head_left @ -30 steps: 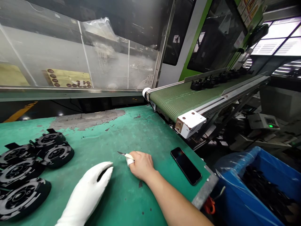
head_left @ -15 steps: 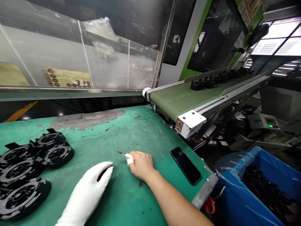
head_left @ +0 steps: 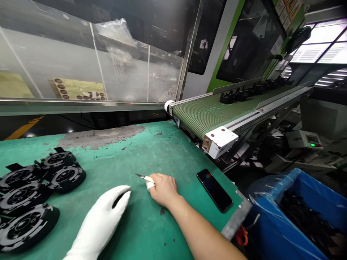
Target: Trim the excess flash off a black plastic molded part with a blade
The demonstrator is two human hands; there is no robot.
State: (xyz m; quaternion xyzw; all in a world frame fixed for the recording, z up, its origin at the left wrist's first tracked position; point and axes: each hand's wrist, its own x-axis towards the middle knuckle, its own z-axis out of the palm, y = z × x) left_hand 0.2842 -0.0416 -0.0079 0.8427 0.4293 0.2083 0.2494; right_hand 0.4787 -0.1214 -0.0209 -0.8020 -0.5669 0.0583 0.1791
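My right hand [head_left: 164, 187], bare, is closed around a small knife [head_left: 145, 177] whose short blade points left over the green tabletop. White wrapping shows around a finger beside the pale handle. In a white glove, my left hand [head_left: 112, 202] rests to the left of it, fingers stretched out and the thumb a little apart, with a dark gap between them. I see nothing held in it. Several round black parts with grey faces [head_left: 65, 177] lie at the left of the table, apart from my left hand.
The green table [head_left: 130, 155] has a worn grey patch at its far edge. A phone [head_left: 214, 190] lies right of my right hand. Beyond it, a green conveyor belt [head_left: 197, 115] carries several black parts [head_left: 227, 97]. A blue bin [head_left: 292, 213], lined with plastic, holds black pieces.
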